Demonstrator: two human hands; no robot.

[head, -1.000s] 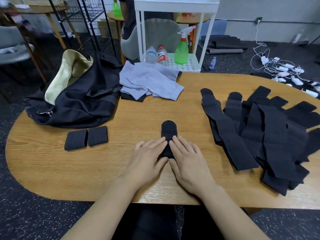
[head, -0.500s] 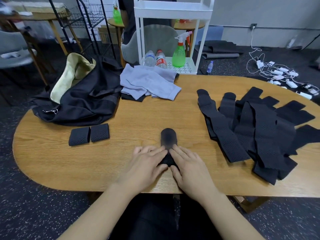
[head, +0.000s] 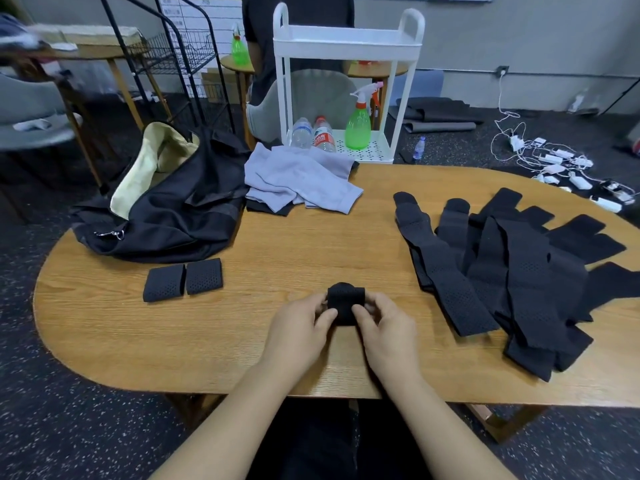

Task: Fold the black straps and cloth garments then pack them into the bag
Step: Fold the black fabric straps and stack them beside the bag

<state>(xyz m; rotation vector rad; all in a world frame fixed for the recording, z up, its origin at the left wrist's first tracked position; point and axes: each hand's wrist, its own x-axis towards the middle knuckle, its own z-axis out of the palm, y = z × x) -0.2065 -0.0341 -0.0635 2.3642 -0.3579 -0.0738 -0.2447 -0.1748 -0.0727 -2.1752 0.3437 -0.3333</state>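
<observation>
Bag (head: pixel 166 216), black with its pale-lined mouth open, far left and beyond the grip; two folded straps (head: pixel 183 279) just this side of it, left of the hands. Grey garments (head: pixel 298 181) heaped straight beyond the grip, not yet folded. Left hand (head: pixel 298 327) and right hand (head: pixel 388 327) both pinch the strap bundle (head: pixel 345 303) between thumb and curled fingers, at the near edge of the table (head: pixel 263 341). Loose straps (head: pixel 512 271) piled well to the right, overlapping.

Risks, as judged: bundle is thick and springy; slack pinch on either side lets it unroll. One-handed carry to the bag likely opens the fold. Pulling the next strap from the tangled pile may drag neighbours toward the table edge
</observation>
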